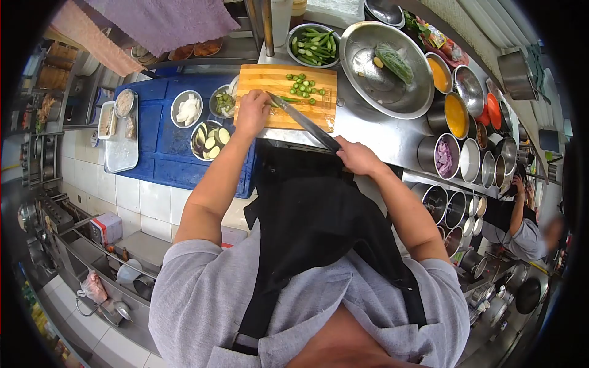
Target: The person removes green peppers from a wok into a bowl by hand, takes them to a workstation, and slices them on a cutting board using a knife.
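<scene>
My right hand [359,157] is wrapped round the black handle of a long knife [307,122]. Its blade points up and left across a wooden cutting board [254,80], with the tip close to my left hand [253,111]. The fingers of my left hand are pressed together at the board's left side, on a green okra pod [276,101] that the hand and blade partly cover. Sliced okra pieces [300,86] lie scattered over the board's upper right. Behind the board stands a metal bowl of whole okra [315,46].
A wide steel basin [356,80] holds a bagged green vegetable. Left, on a blue surface [153,144], are bowls of sliced eggplant [210,140] and white pieces [189,109]. Pots of sauces and chopped purple onion [445,156] line the right. Another person [527,236] stands far right.
</scene>
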`<state>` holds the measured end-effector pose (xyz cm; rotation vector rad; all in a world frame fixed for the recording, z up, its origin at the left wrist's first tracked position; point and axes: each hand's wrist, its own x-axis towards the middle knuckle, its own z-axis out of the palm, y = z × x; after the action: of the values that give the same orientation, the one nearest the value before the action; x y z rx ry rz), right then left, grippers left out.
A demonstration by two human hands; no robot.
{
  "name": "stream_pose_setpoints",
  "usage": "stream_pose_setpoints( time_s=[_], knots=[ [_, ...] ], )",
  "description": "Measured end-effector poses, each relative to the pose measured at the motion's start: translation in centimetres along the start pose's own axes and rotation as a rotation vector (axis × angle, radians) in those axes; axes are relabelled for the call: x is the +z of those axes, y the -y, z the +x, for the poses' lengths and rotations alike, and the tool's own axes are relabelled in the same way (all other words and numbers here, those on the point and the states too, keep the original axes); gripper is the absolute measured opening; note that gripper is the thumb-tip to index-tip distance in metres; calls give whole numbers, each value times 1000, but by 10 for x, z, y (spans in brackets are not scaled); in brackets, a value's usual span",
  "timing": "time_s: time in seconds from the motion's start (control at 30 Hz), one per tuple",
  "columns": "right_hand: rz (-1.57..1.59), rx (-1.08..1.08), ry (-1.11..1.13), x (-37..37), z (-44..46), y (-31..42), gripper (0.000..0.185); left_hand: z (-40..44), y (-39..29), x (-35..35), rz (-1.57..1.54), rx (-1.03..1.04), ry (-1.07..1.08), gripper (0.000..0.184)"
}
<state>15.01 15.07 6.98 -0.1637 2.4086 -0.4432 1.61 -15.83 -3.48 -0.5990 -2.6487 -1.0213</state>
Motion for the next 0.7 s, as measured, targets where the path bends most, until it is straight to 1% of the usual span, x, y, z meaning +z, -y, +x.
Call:
stream_pose_setpoints(
  time_s=[0.07, 0.1, 0.13, 0.17, 0.2, 0.27, 0.3, 0.33, 0.37, 0.4, 0.43, 0.47, 0.53, 0.57, 0.6, 0.67, 0.7],
  knots=[
    [254, -15, -16, -1, -12, -15, 31, -1, 2, -5, 39, -62, 155, 21],
    [387, 6, -5, -4, -22, -19, 33, -2, 3, -6, 37, -61, 157, 21],
    [388, 10, -6, -1, -30, -25, 33, -3, 6, -7, -21, -92, 168, 22],
    [458, 46, -64, 2, -38, -31, 34, -3, 7, -8, -80, -121, 179, 23],
    [529, 83, -125, 4, -45, -38, 36, -2, 7, -12, -83, -115, 181, 23],
    [542, 103, -144, 11, -51, -54, 37, 0, 4, -20, 43, -152, 270, 27],
    [575, 99, -182, 21, -49, -66, 36, 2, 0, -21, 5, -194, 264, 30],
    [610, 94, -222, 26, -49, -71, 35, 5, -6, -22, 7, -184, 263, 30],
    [615, 92, -232, 30, -50, -75, 35, 10, -14, -21, -42, -107, 212, 30],
    [760, 131, -174, 30, -49, -76, 39, 19, -24, -20, -91, -24, 156, 30],
    [904, 170, -112, 31, -50, -77, 43, 26, -37, -17, -66, 65, 107, 30],
    [908, 168, -124, 34, -50, -76, 43, 30, -39, -10, -65, 77, 106, 30],
    [1050, 220, -136, 43, -46, -79, 53, 34, -32, 14, -28, 48, 238, 29],
    [1082, 212, -128, 54, -41, -89, 60, 31, -27, 20, 2, 112, 197, 26],
    [1085, 201, -105, 52, -42, -89, 59, 27, -22, 23, 3, 128, 187, 26],
    [1092, 212, -108, 52, -48, -88, 59, 26, -15, 22, -16, 89, 165, 25],
    [1102, 207, -136, 55, -52, -88, 51, 30, -17, 18, -14, 106, 156, 25]
  ],
)
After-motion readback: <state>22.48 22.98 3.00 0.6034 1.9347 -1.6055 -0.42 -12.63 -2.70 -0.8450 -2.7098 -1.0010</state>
